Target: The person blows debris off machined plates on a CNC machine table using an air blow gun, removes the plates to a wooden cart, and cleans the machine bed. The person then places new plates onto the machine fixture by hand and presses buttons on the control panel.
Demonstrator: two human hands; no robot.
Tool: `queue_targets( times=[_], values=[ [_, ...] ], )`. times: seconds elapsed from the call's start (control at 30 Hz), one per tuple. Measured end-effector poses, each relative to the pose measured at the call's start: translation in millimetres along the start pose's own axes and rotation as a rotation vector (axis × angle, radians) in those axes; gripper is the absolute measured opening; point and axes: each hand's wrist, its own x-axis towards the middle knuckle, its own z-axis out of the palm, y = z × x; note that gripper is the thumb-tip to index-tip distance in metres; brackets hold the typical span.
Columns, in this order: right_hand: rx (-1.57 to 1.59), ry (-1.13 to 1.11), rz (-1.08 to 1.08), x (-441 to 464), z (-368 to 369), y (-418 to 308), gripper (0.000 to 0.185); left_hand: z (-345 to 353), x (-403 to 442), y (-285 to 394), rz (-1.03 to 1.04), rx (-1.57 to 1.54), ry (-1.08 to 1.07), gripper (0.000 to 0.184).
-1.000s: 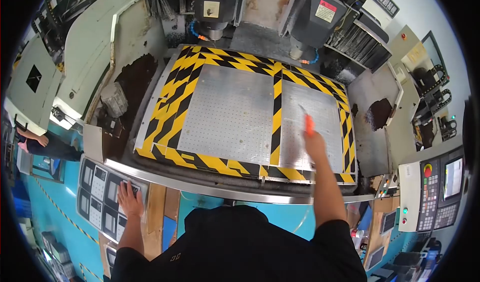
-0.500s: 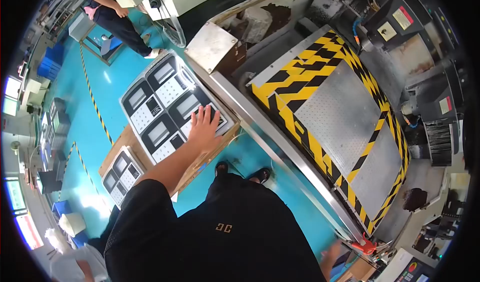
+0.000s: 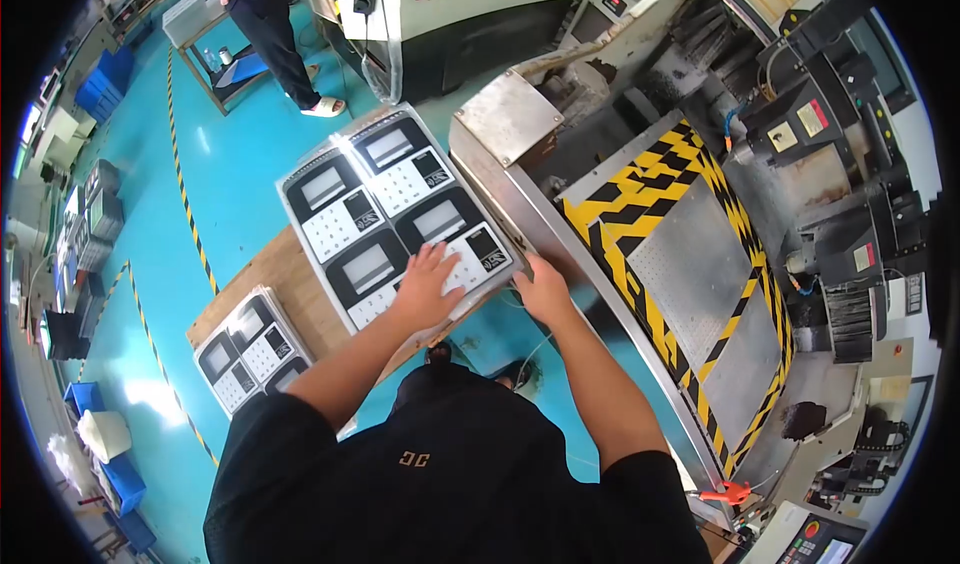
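Note:
A stack of large printed panel sheets (image 3: 398,227), black and white with grey windows and keypad prints, lies on a wooden board (image 3: 262,276). My left hand (image 3: 425,292) rests flat on the top sheet's near part, fingers spread. At the near right corner of the stack, my right hand (image 3: 543,290) has its thumb and fingers closed at the sheet's edge; some of its fingertips are hidden. A smaller stack of similar printed sheets (image 3: 250,349) lies to the left on the same board.
To the right stands a machine bed (image 3: 690,264) bordered with yellow-black tape, behind a metal rail (image 3: 620,344). A red-orange air gun (image 3: 735,491) hangs at its near end. Another person (image 3: 265,39) stands at the far left. Blue crates (image 3: 105,79) line the left side.
My right hand has come up from the lower right to the corner of the large sheets. My left hand stays spread on the top sheet. The view has shifted.

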Motion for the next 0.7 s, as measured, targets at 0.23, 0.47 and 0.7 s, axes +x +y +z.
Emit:
queue_targets(
  times=[0.23, 0.47, 0.7],
  values=[
    [-0.259, -0.153, 0.126, 27, 1, -43, 0.036, -44, -132, -91, -0.509, -0.101, 0.353, 0.070],
    [-0.125, -0.085, 0.211, 35, 10, -44, 0.038, -50, -148, -99, -0.796, -0.454, 0.260, 0.067],
    [-0.017, -0.029, 0.326, 42, -6, -55, 0.039, -38, -141, -107, -0.788, -0.451, 0.242, 0.070]
  ],
)
